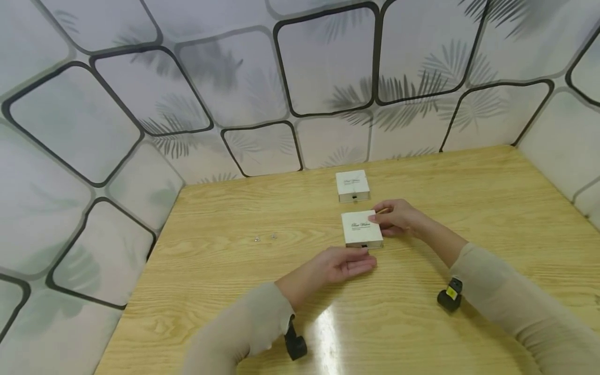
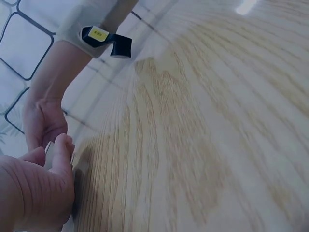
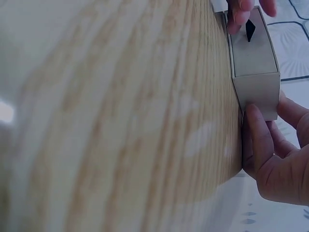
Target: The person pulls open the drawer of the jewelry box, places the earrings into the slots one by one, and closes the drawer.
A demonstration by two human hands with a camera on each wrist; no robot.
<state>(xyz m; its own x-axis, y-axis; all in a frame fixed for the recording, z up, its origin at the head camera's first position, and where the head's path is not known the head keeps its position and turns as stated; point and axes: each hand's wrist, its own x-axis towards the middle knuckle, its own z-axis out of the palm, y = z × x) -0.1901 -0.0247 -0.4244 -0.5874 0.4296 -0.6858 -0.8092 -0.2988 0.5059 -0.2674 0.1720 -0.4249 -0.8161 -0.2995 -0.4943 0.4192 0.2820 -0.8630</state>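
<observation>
A small white gift box (image 1: 360,229) with dark script on its lid lies flat on the wooden table. My right hand (image 1: 398,217) grips its right side, with fingertips on the lid and others low against the side. At the front of the box is my left hand (image 1: 344,264), palm turned up and fingers mostly straight, close to the black pull tab (image 3: 250,30). The right wrist view shows that tab uncovered between the left fingers (image 3: 236,18). In the left wrist view, the left hand (image 2: 46,188) hides most of the box.
A second white box (image 1: 353,186) of the same kind sits behind the first, its tab facing front. Two tiny shiny pieces (image 1: 257,239) lie to the left on the table (image 1: 211,291). Patterned fabric (image 1: 328,62) rises behind the table's back edge.
</observation>
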